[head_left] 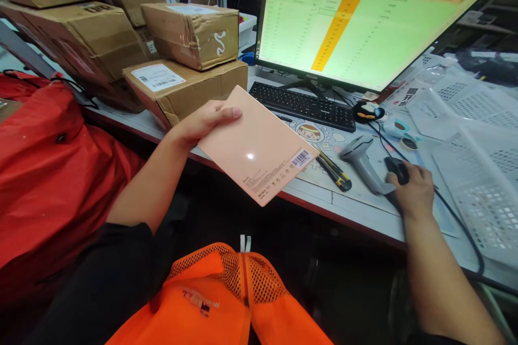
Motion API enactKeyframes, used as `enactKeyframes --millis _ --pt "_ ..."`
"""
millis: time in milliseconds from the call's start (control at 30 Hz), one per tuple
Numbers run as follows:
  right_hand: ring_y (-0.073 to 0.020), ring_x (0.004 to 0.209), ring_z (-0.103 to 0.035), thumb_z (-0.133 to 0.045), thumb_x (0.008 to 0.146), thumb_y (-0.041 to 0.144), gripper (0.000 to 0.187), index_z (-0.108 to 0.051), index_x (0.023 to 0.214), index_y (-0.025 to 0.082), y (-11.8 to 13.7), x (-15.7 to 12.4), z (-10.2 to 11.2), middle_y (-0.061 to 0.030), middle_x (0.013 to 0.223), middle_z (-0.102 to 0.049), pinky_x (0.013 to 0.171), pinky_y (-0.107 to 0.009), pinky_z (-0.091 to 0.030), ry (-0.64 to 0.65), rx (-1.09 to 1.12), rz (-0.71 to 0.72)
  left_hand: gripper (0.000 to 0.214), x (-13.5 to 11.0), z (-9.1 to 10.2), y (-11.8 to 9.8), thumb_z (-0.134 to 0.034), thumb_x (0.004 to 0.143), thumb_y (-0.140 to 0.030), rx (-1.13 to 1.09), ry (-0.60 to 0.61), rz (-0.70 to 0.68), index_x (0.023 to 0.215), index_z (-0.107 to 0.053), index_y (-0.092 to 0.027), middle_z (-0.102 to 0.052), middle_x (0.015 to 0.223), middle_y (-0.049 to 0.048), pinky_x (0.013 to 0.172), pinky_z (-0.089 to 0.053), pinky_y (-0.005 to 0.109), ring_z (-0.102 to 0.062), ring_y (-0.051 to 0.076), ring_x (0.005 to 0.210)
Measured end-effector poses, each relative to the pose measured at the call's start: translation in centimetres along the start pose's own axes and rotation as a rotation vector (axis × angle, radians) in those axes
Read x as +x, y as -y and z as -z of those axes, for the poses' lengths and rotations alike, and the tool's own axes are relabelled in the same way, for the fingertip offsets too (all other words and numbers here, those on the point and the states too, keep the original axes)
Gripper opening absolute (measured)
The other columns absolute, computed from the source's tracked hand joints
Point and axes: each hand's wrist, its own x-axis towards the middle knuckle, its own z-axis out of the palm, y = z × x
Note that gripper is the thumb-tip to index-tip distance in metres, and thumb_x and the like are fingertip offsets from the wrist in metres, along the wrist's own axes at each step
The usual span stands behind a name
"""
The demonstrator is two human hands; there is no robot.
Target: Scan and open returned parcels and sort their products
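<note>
My left hand (208, 121) grips a flat, pale pink box (251, 145) by its far left edge, the thumb lying on top. Small print and a barcode label show along the box's near right side. The box is tilted above the desk's front edge. My right hand (413, 188) is wrapped over a black computer mouse (396, 170) on the desk. Just left of the mouse lies a grey barcode scanner (366, 164). A yellow and black utility knife (334, 170) rests between the scanner and the pink box.
A monitor (324, 21) showing a spreadsheet stands behind a black keyboard (303, 105). Cardboard boxes (190, 35) are stacked at the left, beside red fabric (52, 172). White plastic baskets (481, 183) crowd the right side. A cable (461, 226) runs along the desk past my right hand.
</note>
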Motion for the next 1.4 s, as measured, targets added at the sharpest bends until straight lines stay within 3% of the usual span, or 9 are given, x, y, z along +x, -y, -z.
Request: enactKeyframes --millis 533,600,667,800,867,1000,1200,1400 --pt "-0.0371 0.135 -0.051 -0.049 0.089 0.052 0.071 -0.061 0.144 0.009 -0.5 0.0 -0.2 -0.0262 0.145 -0.052 0.116 -0.046 -0.039 -0.015 -0.009 0.021 0.070 0.2 -0.2 0.0 -0.085 0.070 -0.070 0.105 0.057 -0.037 0.106 -0.074 -0.011 -0.077 0.097 0.0147 0.059 -0.060 0.029 -0.075 0.028 0.078" --pt "-0.0377 0.133 -0.052 -0.048 0.091 0.052 0.066 -0.063 0.141 0.011 -1.0 0.1 -0.4 -0.0251 0.142 -0.054 0.116 -0.048 -0.041 -0.044 -0.002 0.047 0.073 0.3 -0.3 0.9 -0.084 0.067 -0.075 0.172 -0.040 -0.163 0.104 -0.074 -0.012 -0.076 0.097 0.0137 0.061 -0.059 0.029 -0.074 0.028 0.081" --pt "-0.0374 0.128 -0.056 -0.049 0.091 0.051 0.061 -0.065 0.137 0.015 -1.8 0.2 -0.8 -0.0225 0.136 -0.057 0.114 -0.051 -0.044 -0.065 0.018 0.077 0.082 0.5 -0.5 2.6 -0.080 0.063 -0.083 0.229 -0.220 -0.355 0.106 -0.073 -0.014 -0.075 0.098 0.0132 0.069 -0.061 0.032 -0.073 0.030 0.089" --pt "-0.0366 0.122 -0.060 -0.048 0.090 0.047 0.054 -0.068 0.132 0.018 -3.0 0.9 -2.0 -0.0184 0.128 -0.060 0.110 -0.056 -0.049 -0.137 0.034 0.125 0.099 1.3 -1.1 7.6 -0.067 0.064 -0.096 0.216 -0.573 -0.547 0.123 -0.065 -0.016 -0.073 0.108 0.0162 0.096 -0.059 0.045 -0.070 0.036 0.110" --pt "-0.0364 0.120 -0.062 -0.048 0.091 0.046 0.053 -0.069 0.131 0.019 -3.4 1.1 -2.4 -0.0181 0.127 -0.061 0.108 -0.057 -0.051 -0.167 0.008 0.122 0.100 1.4 -1.3 10.0 -0.063 0.066 -0.097 0.233 -0.676 -0.532 0.126 -0.062 -0.018 -0.072 0.112 0.0173 0.099 -0.058 0.048 -0.070 0.037 0.112" --pt "-0.0348 0.115 -0.065 -0.049 0.093 0.044 0.050 -0.070 0.132 0.020 -3.7 0.9 -2.6 -0.0172 0.127 -0.062 0.105 -0.056 -0.054 -0.196 -0.056 0.113 0.092 0.8 -1.5 13.0 -0.067 0.070 -0.090 0.387 -0.749 -0.432 0.127 -0.055 -0.020 -0.071 0.113 0.0175 0.096 -0.058 0.053 -0.071 0.039 0.108" --pt "-0.0339 0.118 -0.065 -0.048 0.096 0.042 0.050 -0.069 0.135 0.018 -4.0 0.8 -3.0 -0.0179 0.131 -0.062 0.107 -0.053 -0.054 -0.225 -0.112 0.115 0.078 0.4 -1.7 14.6 -0.067 0.078 -0.080 0.477 -0.824 -0.372 0.129 -0.053 -0.022 -0.071 0.117 0.0164 0.092 -0.058 0.051 -0.071 0.039 0.109" --pt "-0.0337 0.118 -0.065 -0.047 0.098 0.044 0.051 -0.069 0.136 0.019 -3.8 0.6 -2.7 -0.0175 0.136 -0.061 0.105 -0.051 -0.056 -0.215 -0.104 0.121 0.091 1.0 -1.8 15.2 -0.068 0.067 -0.089 0.443 -0.951 -0.397 0.122 -0.055 -0.016 -0.072 0.107 0.0168 0.080 -0.059 0.045 -0.073 0.036 0.097"
